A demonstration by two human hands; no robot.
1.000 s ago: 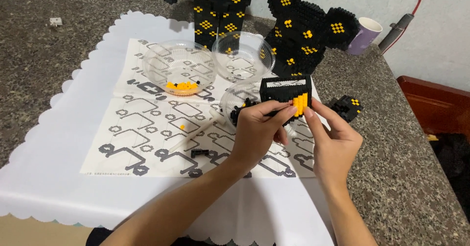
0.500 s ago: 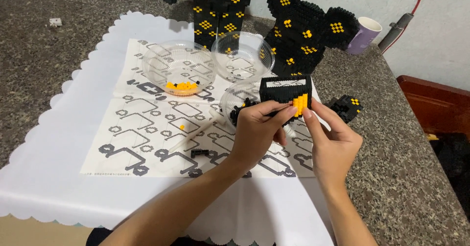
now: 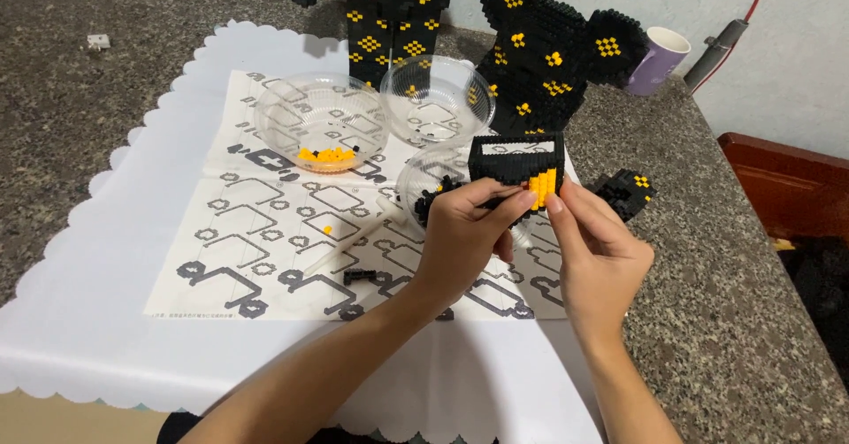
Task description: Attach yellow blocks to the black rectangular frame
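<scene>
I hold a small black block build (image 3: 515, 159) with a yellow patch on its lower right above the printed instruction sheet (image 3: 265, 241). My left hand (image 3: 464, 236) grips it from below and the left, fingers curled along its bottom edge. My right hand (image 3: 597, 254) sits to the right, its fingertips pressing against the yellow patch. Just behind the build lies a clear bowl of black bricks (image 3: 429, 192), partly hidden by my left hand.
A clear bowl of yellow bricks (image 3: 323, 126) and another clear bowl (image 3: 438, 99) sit further back. Two black-and-yellow block figures (image 3: 553, 50) stand behind. A lilac cup (image 3: 659, 59) is at back right, a small black block piece (image 3: 623, 192) near my right hand, a loose black brick (image 3: 358, 276) on the sheet.
</scene>
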